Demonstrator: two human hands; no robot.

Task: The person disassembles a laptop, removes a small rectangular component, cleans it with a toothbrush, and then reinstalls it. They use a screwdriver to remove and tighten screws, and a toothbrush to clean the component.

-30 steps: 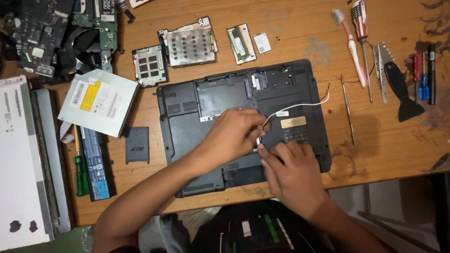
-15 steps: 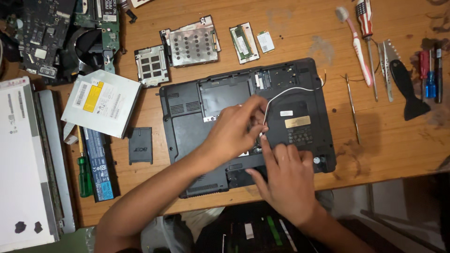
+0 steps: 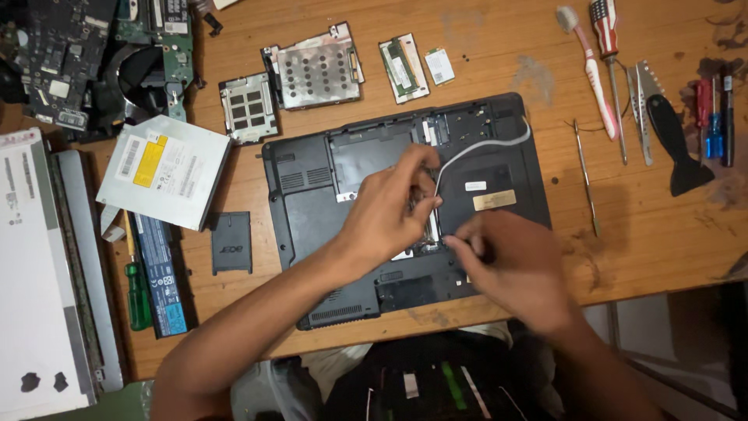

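Note:
A black laptop base (image 3: pixel 312 179) lies upside down on the wooden table, its bays uncovered. A thin white cable (image 3: pixel 483 144) curves from the base's far right corner down to an open bay in the middle. My left hand (image 3: pixel 386 214) reaches over the base and pinches this cable between thumb and fingers just above the bay. My right hand (image 3: pixel 514 265) rests on the base's near right part. Its fingertips are closed at the cable's lower end inside the bay. The hands hide the bay's contents.
Far left lie circuit boards (image 3: pixel 54 62), a silver optical drive (image 3: pixel 164 168), a battery (image 3: pixel 160 273), a green screwdriver (image 3: pixel 139 292), a small black cover (image 3: pixel 231 243) and a white panel (image 3: pixel 31 273). Metal covers (image 3: pixel 315 70) and cards (image 3: pixel 405 68) sit behind. Toothbrush (image 3: pixel 592 74), screwdrivers and scraper (image 3: pixel 678 148) lie right.
My left hand has crept slightly up along the white cable. My right hand has slid a little toward me, its fingertips staying at the bay. The laptop base has not moved.

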